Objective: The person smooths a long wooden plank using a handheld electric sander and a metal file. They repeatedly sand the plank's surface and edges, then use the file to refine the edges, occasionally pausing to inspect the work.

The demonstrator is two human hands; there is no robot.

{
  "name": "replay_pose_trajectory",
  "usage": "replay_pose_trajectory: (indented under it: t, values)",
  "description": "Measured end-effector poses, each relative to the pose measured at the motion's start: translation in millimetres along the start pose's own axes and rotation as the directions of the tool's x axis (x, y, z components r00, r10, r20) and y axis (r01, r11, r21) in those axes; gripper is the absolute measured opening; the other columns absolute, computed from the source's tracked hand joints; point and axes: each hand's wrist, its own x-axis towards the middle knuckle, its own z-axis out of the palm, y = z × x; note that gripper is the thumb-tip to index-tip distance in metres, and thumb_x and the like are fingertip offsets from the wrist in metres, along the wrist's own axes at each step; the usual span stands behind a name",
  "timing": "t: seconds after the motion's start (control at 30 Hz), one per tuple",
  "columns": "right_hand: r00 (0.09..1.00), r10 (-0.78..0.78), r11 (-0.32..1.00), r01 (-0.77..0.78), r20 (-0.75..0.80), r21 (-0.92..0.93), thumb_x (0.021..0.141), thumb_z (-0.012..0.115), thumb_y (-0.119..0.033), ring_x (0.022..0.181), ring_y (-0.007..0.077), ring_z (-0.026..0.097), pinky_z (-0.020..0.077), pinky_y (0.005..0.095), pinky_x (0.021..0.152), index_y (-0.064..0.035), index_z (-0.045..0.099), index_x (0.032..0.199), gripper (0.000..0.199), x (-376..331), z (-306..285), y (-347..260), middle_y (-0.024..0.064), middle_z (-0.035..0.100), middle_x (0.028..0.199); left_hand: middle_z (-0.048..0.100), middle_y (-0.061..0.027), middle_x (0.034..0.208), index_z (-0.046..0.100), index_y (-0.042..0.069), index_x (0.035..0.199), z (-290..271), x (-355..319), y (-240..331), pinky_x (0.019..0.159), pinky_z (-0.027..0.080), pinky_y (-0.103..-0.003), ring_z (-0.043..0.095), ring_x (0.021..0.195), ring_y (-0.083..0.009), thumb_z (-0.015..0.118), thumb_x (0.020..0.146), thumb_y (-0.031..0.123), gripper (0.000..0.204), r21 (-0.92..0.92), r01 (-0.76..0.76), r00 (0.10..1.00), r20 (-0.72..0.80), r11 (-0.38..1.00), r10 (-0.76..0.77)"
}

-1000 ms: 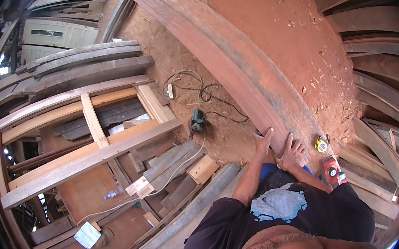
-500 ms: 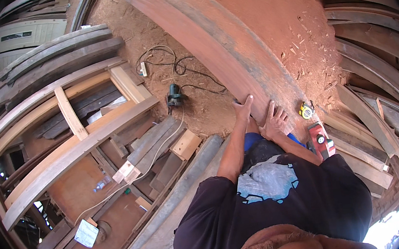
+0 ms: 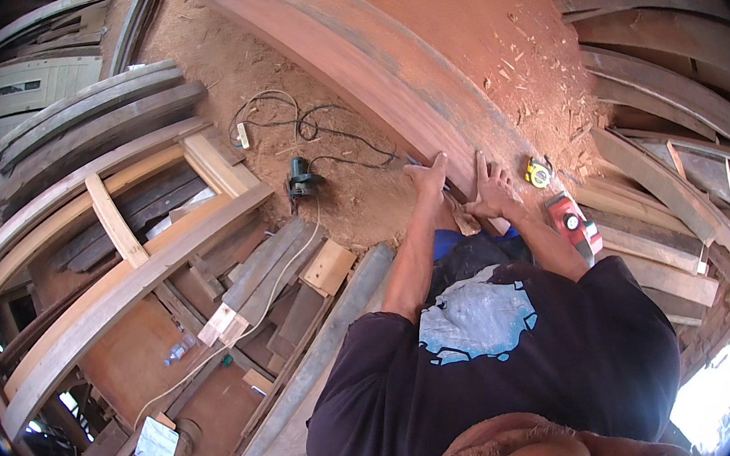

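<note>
My left hand point(image 3: 428, 174) is closed over the near-left edge of a long reddish-brown board point(image 3: 366, 79), thumb on top; most of its fingers are hidden by the hand. My right hand point(image 3: 493, 191) lies on the same board near its close end, fingers spread. The board runs away toward the upper left, along a wider grey-brown plank point(image 3: 426, 54). Just right of my right hand sits a yellow tape measure point(image 3: 538, 174). A red-and-black power tool point(image 3: 572, 224) rests beyond my right forearm.
A green corded power tool point(image 3: 300, 181) stands on the dusty ground at left, its dark cable point(image 3: 345, 128) looping toward the board. A timber frame point(image 3: 124, 282) and a wooden block point(image 3: 328, 268) lie further left. Curved timbers point(image 3: 664, 86) are stacked at right; shavings point(image 3: 536, 73) litter the ground.
My view has turned slightly, so the right side sits higher. My right hand's fingers are spread wider, and the board's close end shows between my forearms. My left hand keeps its hold.
</note>
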Motion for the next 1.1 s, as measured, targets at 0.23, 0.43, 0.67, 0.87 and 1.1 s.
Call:
replay_pose_trajectory:
  t: [0.23,0.43,0.67,0.87,1.1]
  values:
    - [0.994,-0.099,0.992,0.096,0.035,0.081,0.057,0.089,-0.052,0.144,0.0581,0.023,0.0186,0.0649,0.118,-0.0119,-0.006,0.162,0.147,14.0,4.4,21.9,0.0355,0.018,0.159,0.049,-0.031,0.138,0.032,-0.016,0.137,-9.5,-5.2,-1.8,0.106,0.044,-0.04,0.054,0.127,-0.0356,0.085,0.079,0.027,0.089,0.061,-0.061,0.997,0.047,0.996,0.059]
    - [0.988,-0.154,0.978,0.15,0.013,0.141,0.057,0.086,-0.059,0.15,0.0533,0.014,0.0125,0.066,0.119,-0.0113,-0.002,0.163,0.145,24.1,12.1,39.0,0.0296,0.007,0.166,0.047,-0.0327,0.143,0.033,-0.015,0.138,-4.9,-12.0,-4.7,0.108,0.043,-0.042,0.052,0.132,-0.0381,0.087,0.078,0.036,0.095,0.037,-0.128,0.992,0.004,0.991,0.128]
    - [0.974,-0.214,0.966,0.2,0.075,0.163,0.069,0.083,-0.049,0.147,0.0421,0.034,0.0281,0.0408,0.122,-0.0007,0.015,0.16,0.123,10.8,-23.1,26.5,0.031,0.034,0.157,0.052,-0.0085,0.09,0.043,0.001,0.102,4.0,-2.6,-23.2,0.055,0.048,-0.034,0.052,0.069,-0.016,0.086,0.082,0.039,0.061,-0.026,-0.155,0.987,-0.044,0.988,0.154]
    - [0.988,-0.109,0.99,0.118,-0.112,0.081,0.075,0.081,-0.048,0.127,0.0458,0.056,0.0425,0.0465,0.109,0.003,0.035,0.15,0.102,1.5,-23.4,32.7,0.0329,0.059,0.132,0.059,-0.0156,0.101,0.037,0.005,0.103,9.6,-16.7,-10.1,0.071,0.057,-0.035,0.068,0.09,-0.0247,0.083,0.086,0.028,0.054,-0.365,0.01,0.956,0.276,0.931,0.097]
    - [0.93,-0.017,0.997,-0.012,-0.367,-0.077,0.071,0.087,-0.04,0.113,0.0462,0.063,0.0495,0.0497,0.099,0.0012,0.036,0.142,0.096,-17.3,-21.4,20.0,0.0294,0.066,0.114,0.059,-0.0128,0.092,0.031,0.006,0.105,6.6,-15.3,-36.2,0.05,0.054,-0.029,0.067,0.068,-0.0186,0.077,0.091,0.024,0.052,-0.447,0.043,0.939,0.323,0.893,0.117]
